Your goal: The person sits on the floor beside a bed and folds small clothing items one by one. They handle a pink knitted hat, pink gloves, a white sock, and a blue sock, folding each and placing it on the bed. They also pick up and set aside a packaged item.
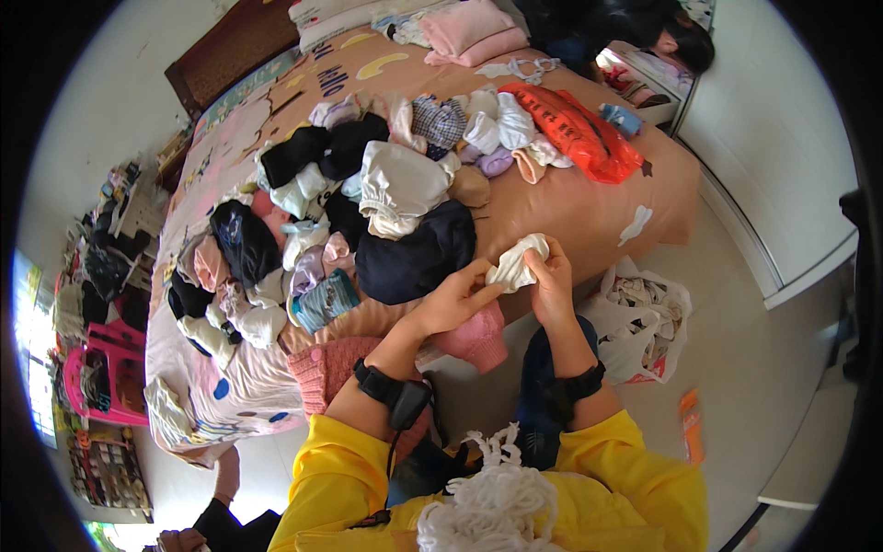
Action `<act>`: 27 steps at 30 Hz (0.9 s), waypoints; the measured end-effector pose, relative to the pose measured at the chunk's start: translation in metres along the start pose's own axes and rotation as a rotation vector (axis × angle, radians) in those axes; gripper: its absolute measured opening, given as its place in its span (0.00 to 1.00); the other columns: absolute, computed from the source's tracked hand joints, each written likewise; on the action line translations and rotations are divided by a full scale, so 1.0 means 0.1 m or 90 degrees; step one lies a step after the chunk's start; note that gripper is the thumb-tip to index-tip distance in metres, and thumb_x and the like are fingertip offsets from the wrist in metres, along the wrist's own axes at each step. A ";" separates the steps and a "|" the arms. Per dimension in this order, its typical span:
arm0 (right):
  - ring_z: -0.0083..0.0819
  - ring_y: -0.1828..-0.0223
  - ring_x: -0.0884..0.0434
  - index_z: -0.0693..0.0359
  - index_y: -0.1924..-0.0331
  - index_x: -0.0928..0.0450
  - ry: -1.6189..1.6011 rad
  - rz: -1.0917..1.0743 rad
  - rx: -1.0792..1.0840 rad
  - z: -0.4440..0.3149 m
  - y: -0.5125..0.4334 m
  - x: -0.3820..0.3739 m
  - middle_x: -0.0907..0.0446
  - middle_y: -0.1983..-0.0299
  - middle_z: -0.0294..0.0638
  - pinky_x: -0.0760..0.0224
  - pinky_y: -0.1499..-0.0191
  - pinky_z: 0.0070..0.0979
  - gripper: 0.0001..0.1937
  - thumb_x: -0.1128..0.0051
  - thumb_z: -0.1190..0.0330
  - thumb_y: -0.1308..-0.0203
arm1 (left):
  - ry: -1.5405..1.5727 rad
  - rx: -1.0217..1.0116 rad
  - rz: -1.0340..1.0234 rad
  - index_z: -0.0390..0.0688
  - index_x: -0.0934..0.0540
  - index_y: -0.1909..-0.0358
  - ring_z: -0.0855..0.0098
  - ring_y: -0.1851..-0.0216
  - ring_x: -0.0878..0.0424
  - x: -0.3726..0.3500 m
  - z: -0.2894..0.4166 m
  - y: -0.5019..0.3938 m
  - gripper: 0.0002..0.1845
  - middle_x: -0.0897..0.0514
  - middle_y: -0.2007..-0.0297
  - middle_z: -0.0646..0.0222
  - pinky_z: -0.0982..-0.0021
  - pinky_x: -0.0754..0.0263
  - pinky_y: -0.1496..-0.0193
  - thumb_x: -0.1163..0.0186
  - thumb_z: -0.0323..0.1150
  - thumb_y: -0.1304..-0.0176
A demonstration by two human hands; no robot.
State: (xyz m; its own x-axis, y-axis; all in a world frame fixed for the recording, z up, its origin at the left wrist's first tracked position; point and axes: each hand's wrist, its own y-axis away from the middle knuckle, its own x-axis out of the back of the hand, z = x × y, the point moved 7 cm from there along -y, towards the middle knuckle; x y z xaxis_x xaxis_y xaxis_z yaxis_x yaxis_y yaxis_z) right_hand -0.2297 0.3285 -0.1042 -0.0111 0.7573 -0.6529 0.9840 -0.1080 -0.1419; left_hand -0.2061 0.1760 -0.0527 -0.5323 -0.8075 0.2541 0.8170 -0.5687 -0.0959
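Note:
Between my two hands is a small bunched white cloth item (519, 262), possibly a sock, raised by the bed's near edge. My right hand (554, 284) pinches its right end between thumb and fingers. The fingertips of my left hand (452, 297) grip its lower left end. Just left of it, on the bed, lie a dark navy folded garment (422, 259) and a white garment with gathered edging (400, 181). Below my left forearm a pink knitted garment (476, 339) hangs at the bed's edge, partly covered by my arm.
Rolled and folded clothes (241, 241) cover much of the bed (552, 214). A red plastic bag (572, 134) lies at its right. A white plastic bag of cloth (638, 317) and an orange wrapper (691, 424) are on the floor. Another person (621, 31) bends near the wardrobe (766, 138).

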 end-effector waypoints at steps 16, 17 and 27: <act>0.21 0.59 0.22 0.62 0.52 0.26 -0.091 0.017 0.085 -0.08 0.02 0.15 0.21 0.59 0.34 0.29 0.53 0.21 0.14 0.36 0.77 0.41 | -0.387 -0.148 0.239 0.35 0.26 0.61 0.63 0.74 0.20 0.09 0.35 0.16 0.09 0.19 0.74 0.56 0.69 0.25 0.67 0.38 0.30 0.35; 0.22 0.59 0.21 0.63 0.52 0.26 -0.109 0.016 0.095 -0.09 0.02 0.15 0.21 0.59 0.35 0.28 0.54 0.21 0.15 0.35 0.78 0.43 | -0.408 -0.175 0.251 0.35 0.25 0.62 0.63 0.74 0.20 0.09 0.38 0.17 0.09 0.19 0.73 0.56 0.68 0.25 0.67 0.37 0.30 0.36; 0.23 0.58 0.21 0.61 0.53 0.27 -0.193 -0.002 0.025 -0.03 -0.03 0.18 0.21 0.60 0.35 0.28 0.52 0.24 0.11 0.40 0.74 0.37 | -0.156 -0.083 0.064 0.34 0.22 0.55 0.74 0.66 0.18 -0.07 0.04 0.08 0.16 0.16 0.69 0.65 0.72 0.23 0.56 0.30 0.29 0.43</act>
State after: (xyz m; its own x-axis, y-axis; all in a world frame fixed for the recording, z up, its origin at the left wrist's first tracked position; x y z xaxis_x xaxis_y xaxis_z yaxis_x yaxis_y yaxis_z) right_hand -0.2319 0.3443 -0.1128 -0.0722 0.5316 -0.8439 0.9762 -0.1360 -0.1692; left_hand -0.1945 0.1778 -0.0512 -0.3678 -0.8079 0.4605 0.8192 -0.5158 -0.2507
